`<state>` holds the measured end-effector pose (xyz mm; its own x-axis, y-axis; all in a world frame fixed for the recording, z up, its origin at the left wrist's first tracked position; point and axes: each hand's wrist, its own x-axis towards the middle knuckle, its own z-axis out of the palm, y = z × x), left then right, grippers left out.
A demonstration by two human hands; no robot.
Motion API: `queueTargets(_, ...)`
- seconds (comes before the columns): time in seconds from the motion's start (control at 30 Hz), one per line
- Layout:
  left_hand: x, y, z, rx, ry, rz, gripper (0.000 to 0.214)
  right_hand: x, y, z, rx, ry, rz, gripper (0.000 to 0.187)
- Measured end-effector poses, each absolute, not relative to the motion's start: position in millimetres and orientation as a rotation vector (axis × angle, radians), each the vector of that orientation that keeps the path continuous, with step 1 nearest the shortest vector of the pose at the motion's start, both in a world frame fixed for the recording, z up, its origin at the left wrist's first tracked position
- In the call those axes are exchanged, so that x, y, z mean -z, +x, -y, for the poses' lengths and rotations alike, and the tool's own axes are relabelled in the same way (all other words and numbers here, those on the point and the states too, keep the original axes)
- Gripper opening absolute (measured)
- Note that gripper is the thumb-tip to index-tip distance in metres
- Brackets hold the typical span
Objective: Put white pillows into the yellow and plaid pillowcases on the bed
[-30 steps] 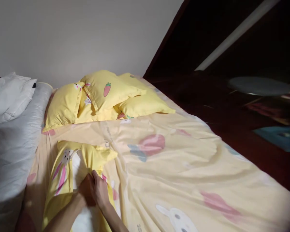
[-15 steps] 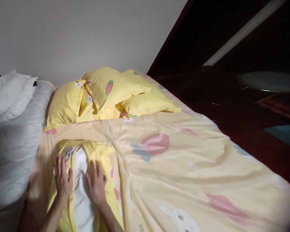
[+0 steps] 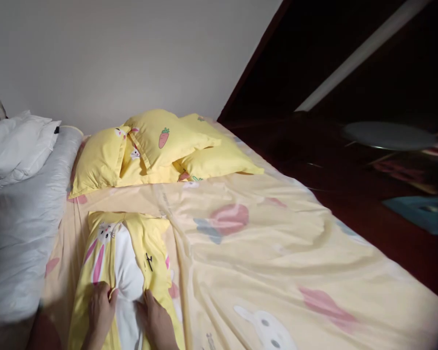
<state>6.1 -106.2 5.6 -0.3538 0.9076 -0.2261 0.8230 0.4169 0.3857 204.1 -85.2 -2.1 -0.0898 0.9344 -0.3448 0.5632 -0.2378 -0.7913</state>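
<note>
Both hands lower on pillowcase

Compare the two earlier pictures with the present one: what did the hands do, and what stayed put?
The left hand and right hand, clasped together at first, spread flat, then slid back toward the person; each now pinches an edge of the yellow cover around the white filling. The yellow pillows, bedsheet and grey duvet stayed put.

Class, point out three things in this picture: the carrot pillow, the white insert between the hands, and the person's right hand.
carrot pillow [image 3: 168, 138], head view, on its yellow front by the carrot print.
white insert [image 3: 127, 282], head view, exposed middle.
right hand [image 3: 156, 321], head view, back of hand.
</note>
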Motion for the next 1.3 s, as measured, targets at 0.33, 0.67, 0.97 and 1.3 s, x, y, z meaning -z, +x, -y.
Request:
queueTargets(0.33, -68, 22, 166, -0.982, 0.892, -1.865, 0.046, -74, 201, 108, -2.052, -1.029, 1.142, 0.039)
queueTargets(0.67, -47, 11, 141, -0.468, 1.412, -1.718, 0.047, -25, 187, 142, -1.453, -1.171, 1.690, 0.032)
queueTargets(0.97, 10, 19, 186, -0.440, 1.974, -2.214, 0.048, 29, 146, 163, -0.754, -1.621, 2.157, 0.054)
queueTargets(1.3, -38, 3, 59, -0.356, 2.161, -1.968, 0.054, 88, 104, 262, -0.301, -1.325, 2.122, 0.086)
